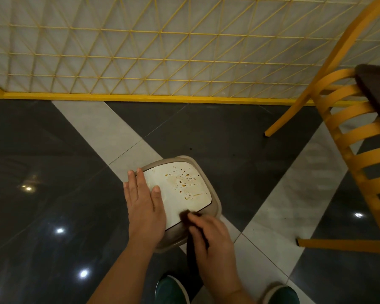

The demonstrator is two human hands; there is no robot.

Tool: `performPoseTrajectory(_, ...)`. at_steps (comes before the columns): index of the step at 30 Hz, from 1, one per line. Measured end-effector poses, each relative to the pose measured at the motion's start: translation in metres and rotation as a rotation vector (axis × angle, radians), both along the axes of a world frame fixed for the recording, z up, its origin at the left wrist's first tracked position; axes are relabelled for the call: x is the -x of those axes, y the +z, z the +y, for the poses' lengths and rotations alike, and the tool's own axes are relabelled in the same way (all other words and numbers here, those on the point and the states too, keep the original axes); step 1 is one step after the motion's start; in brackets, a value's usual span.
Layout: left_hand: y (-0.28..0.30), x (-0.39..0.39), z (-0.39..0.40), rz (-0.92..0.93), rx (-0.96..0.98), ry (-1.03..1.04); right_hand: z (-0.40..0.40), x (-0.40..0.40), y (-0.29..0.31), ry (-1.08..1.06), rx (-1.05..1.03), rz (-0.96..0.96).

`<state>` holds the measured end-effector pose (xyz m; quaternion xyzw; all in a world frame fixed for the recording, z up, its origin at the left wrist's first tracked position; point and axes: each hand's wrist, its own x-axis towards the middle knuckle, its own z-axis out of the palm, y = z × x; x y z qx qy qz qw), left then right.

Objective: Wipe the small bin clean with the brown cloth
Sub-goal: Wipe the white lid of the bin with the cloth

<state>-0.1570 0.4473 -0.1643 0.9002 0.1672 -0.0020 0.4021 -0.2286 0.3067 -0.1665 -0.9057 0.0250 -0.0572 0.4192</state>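
Note:
The small bin [215, 200] stands on the floor, seen from above, with a beige rim and a white lid [182, 194] spotted with brown stains. My left hand [144, 205] lies flat on the lid's left edge, fingers straight. My right hand [211, 240] grips the brown cloth [185, 216] at the lid's near right edge. Most of the cloth is hidden under that hand, with a dark strip hanging below it.
A yellow wooden chair [347, 132] and a dark table edge [377, 88] stand at the right. A yellow lattice fence [162, 62] runs across the back. The floor is glossy dark and pale tile. My green shoes [171, 290] are at the bottom.

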Motion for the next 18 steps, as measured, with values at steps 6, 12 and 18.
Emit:
performPoseTrajectory(6, -0.002, 0.000, 0.000, 0.006, -0.012, -0.001, -0.029, -0.041, -0.011, -0.264, -0.081, 0.292)
performPoseTrajectory(12, -0.004, 0.001, 0.001, -0.034, 0.037, 0.026, 0.005, -0.016, 0.018, 0.175, 0.131, -0.015)
performPoseTrajectory(18, -0.004, 0.003, 0.003, -0.054, 0.156, 0.067, 0.008, -0.053, 0.023, 0.197, 0.186, 0.048)
